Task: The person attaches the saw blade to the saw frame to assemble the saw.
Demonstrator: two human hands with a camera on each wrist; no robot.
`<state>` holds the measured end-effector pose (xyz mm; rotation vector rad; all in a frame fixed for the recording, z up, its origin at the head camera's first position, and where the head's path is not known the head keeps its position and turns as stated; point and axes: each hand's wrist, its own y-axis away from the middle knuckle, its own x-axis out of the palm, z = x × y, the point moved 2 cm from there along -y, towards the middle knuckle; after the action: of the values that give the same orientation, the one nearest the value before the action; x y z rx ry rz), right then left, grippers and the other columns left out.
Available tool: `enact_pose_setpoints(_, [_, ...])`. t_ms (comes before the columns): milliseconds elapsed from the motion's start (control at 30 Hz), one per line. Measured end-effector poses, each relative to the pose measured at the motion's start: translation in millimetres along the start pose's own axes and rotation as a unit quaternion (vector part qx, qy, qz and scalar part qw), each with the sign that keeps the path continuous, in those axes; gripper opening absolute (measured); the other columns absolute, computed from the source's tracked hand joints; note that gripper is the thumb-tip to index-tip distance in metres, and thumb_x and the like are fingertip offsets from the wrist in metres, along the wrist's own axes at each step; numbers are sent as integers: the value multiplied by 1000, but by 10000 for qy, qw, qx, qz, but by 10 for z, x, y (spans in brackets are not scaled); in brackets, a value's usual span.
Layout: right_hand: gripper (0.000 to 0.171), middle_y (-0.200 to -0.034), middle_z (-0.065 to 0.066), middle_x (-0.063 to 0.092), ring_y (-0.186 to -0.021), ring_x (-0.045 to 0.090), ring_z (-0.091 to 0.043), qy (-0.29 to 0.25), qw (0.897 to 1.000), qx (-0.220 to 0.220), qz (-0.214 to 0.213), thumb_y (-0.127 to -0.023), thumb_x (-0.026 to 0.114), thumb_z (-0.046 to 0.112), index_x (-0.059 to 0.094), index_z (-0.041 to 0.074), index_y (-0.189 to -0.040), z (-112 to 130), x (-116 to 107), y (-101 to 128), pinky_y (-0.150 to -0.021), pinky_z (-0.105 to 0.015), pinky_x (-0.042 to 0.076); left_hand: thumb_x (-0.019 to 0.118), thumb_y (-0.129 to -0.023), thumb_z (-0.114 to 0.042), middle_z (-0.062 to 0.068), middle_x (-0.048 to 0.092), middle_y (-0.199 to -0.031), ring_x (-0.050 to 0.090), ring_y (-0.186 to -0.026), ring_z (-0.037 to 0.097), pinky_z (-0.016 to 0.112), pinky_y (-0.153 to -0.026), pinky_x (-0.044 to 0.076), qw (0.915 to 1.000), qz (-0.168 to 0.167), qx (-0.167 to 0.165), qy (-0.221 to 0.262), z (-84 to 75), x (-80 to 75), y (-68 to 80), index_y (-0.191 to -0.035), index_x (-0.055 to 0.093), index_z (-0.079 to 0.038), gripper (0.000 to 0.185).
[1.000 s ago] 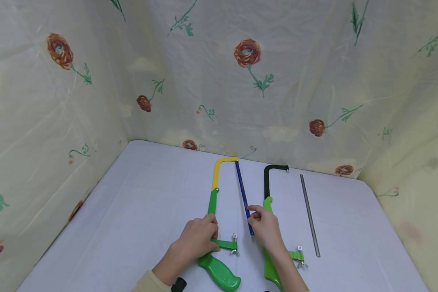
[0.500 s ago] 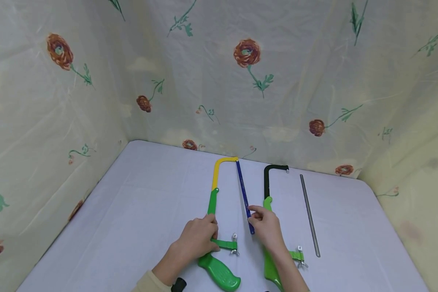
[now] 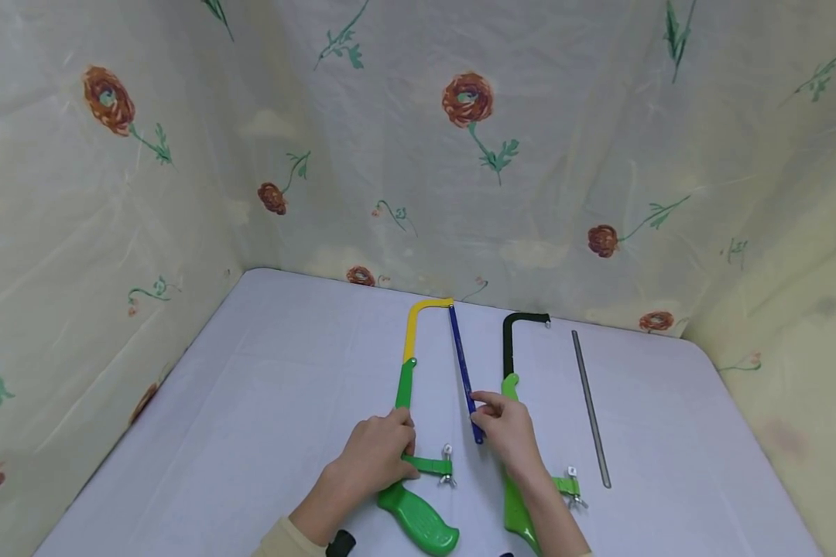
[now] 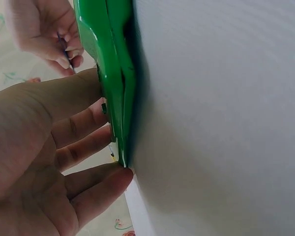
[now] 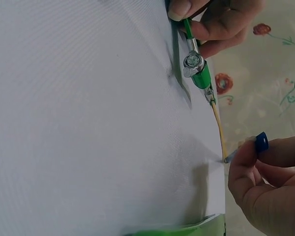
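My left hand [image 3: 376, 452] grips the frame of a hacksaw [image 3: 421, 520] with a green handle and a yellow front arm. In the left wrist view its fingers and thumb close on the green hacksaw frame [image 4: 110, 64], near the white surface. My right hand [image 3: 508, 437] pinches a blue hacksaw blade [image 3: 461, 356] close to its near end. The blade's far end meets the tip of the yellow arm. Its near end, with a small hole in the right wrist view [image 5: 261, 142], stands apart from the green lower arm and wing nut [image 3: 447, 480].
A second hacksaw with a light green handle [image 3: 519, 518] and black front arm [image 3: 508, 348] lies partly under my right forearm. To its right lies a loose grey blade [image 3: 592, 410]. Flowered cloth [image 3: 390, 139] walls the white table [image 3: 286, 348] at the back and sides.
The head view has shifted slightly. The blue blade's near end has moved a little away from me and left, still pinched in my right hand. My left hand keeps its grip.
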<state>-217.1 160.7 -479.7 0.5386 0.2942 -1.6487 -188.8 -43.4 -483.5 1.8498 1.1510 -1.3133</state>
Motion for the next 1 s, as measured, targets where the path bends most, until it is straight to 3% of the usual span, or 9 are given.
enact_pose_setpoints(467, [39, -86, -9, 63, -73, 58, -15, -283, 9993, 86, 226, -87, 63, -4, 65, -1, -126, 8, 43, 22, -66, -24, 54, 87, -75, -35, -5, 62, -110, 56, -76, 7, 15, -56, 41, 10000, -23, 23, 65, 7, 12, 2, -74, 67, -21, 24])
enact_pose_setpoints(700, [41, -85, -11, 60, -73, 56, -14, -565, 9976, 65, 395, -86, 62, -8, 62, -3, -127, 12, 69, 29, -64, -21, 52, 86, -75, -36, -4, 62, -111, 56, -75, 7, 15, -56, 41, 10000, 19, 24, 43, 0, 5, -10, -75, 68, -21, 24])
enact_pose_setpoints(1000, [40, -84, -10, 61, -72, 57, -15, -343, 9974, -100, 627, -85, 63, -8, 63, -1, -125, 2, 130, 59, -62, -23, 52, 86, -76, -35, -4, 62, -111, 54, -73, 6, 15, -55, 41, 10000, 18, -4, 44, -7, 1, -5, -75, 67, -21, 24])
